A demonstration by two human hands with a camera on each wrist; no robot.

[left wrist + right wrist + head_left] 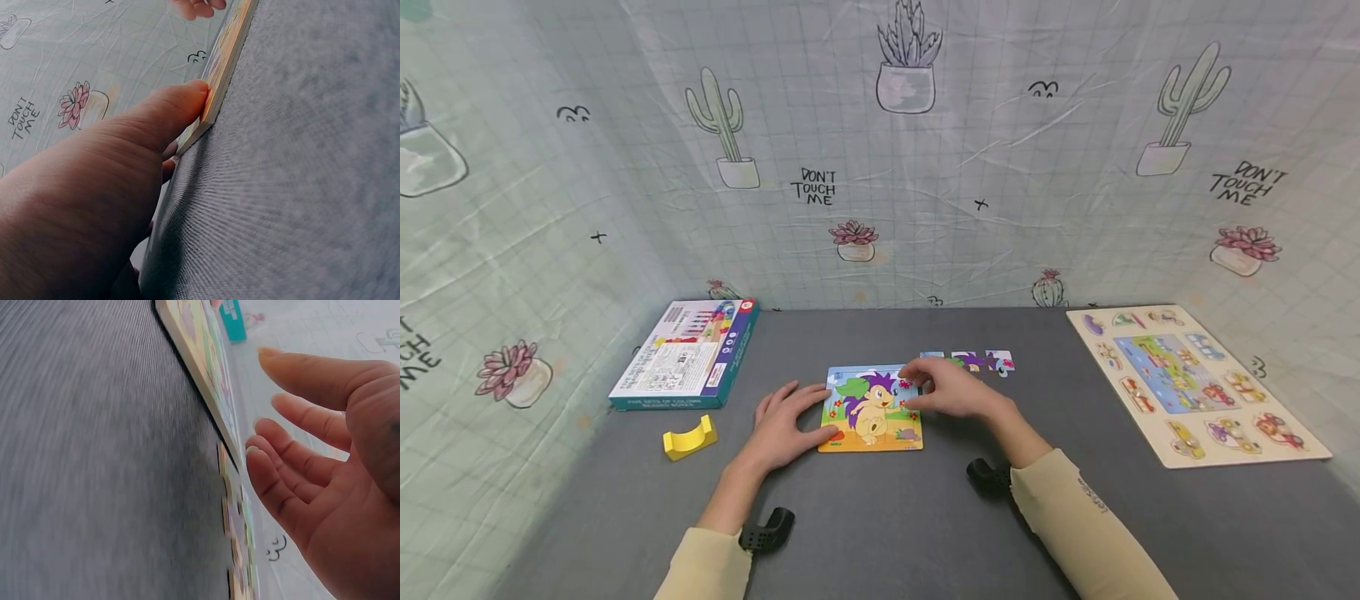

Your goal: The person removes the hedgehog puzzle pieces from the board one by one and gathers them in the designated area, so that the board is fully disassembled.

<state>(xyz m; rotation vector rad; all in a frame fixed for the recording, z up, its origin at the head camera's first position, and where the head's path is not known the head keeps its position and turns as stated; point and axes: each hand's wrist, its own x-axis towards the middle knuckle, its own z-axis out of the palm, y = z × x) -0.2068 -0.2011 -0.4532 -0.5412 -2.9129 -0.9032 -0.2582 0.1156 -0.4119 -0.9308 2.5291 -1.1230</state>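
Here, hedgehog puzzle (870, 414), top toward curtain (925, 225); long axis unclear.

Soft, even light is filling the head view; pale glare is streaking creases in the backdrop (1022, 225), whose sides are stretching toward the wide-angle edges; the left wrist view is looking dimmer, shadow covering the left hand's (81, 187) lower part; in the right wrist view, puzzle pieces (235, 522) are appearing blurred.
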